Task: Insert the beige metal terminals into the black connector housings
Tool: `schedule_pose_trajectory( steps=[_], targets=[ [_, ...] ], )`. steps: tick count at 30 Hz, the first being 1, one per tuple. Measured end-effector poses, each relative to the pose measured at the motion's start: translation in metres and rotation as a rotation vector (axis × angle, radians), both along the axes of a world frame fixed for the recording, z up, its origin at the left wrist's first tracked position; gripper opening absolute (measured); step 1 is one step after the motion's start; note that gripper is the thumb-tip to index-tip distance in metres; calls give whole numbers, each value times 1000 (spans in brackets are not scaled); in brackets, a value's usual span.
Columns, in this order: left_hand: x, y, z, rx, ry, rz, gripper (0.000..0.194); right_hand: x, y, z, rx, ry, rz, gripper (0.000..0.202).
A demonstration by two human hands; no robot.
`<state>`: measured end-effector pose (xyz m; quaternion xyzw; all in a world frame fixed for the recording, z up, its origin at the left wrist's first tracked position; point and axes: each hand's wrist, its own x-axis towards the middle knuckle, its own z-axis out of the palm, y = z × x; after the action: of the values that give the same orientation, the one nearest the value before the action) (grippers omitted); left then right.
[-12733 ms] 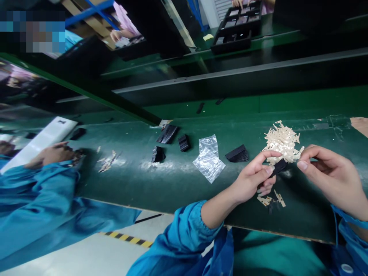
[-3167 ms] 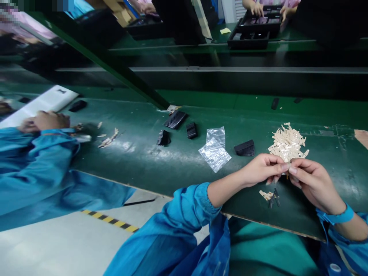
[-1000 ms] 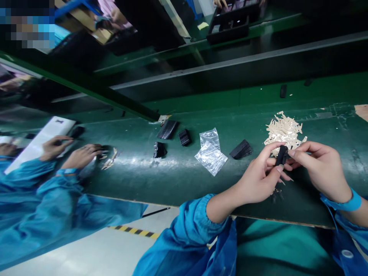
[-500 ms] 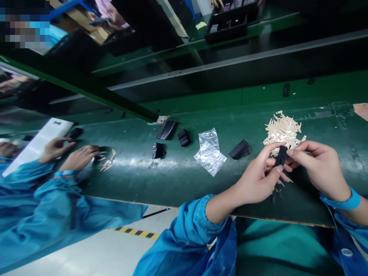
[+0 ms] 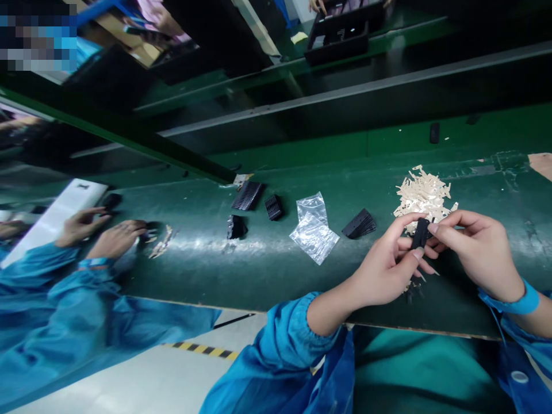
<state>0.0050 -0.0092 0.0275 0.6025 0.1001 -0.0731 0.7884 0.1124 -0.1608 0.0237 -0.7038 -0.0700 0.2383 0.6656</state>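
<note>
While left hand (image 5: pixel 383 270) pinches black part (image 5: pixel 420 233), right hand (image 5: pixel 478 250) fingers (image 5: pixel 435 229) touch it.

The belt (image 5: pixel 267 270) is dark green with a pale shine along its middle. The part (image 5: pixel 420 233) pinched between both hands is black. Far of it, the pile of strips (image 5: pixel 425 192) is cream. The bag (image 5: pixel 314 230) is clear. The combs (image 5: pixel 249 195) at the belt's far left are black, as is the stack (image 5: pixel 359 224) right of the bag. The sleeve (image 5: pixel 284 345) is bright blue. The floor tape (image 5: pixel 202 349) is striped yellow and black. The far tray (image 5: pixel 336 37) is black.
</note>
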Motion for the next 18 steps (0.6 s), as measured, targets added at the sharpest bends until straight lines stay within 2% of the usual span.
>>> schedule_pose_trajectory(
  steps=[7,13,15,18],
  targets=[
    [-2,1,1,-17,-12,15,57,-5,0,3,-55,-64,2,25],
    [-1,3,3,-44,-6,16,57,-5,0,0,29,-62,-38,31],
    [-1,4,4,-48,-7,22,56,-2,-1,1,13,-79,5,28],
    [-2,4,4,-50,-13,31,57,3,-1,5,-21,-67,163,23]
  ],
)
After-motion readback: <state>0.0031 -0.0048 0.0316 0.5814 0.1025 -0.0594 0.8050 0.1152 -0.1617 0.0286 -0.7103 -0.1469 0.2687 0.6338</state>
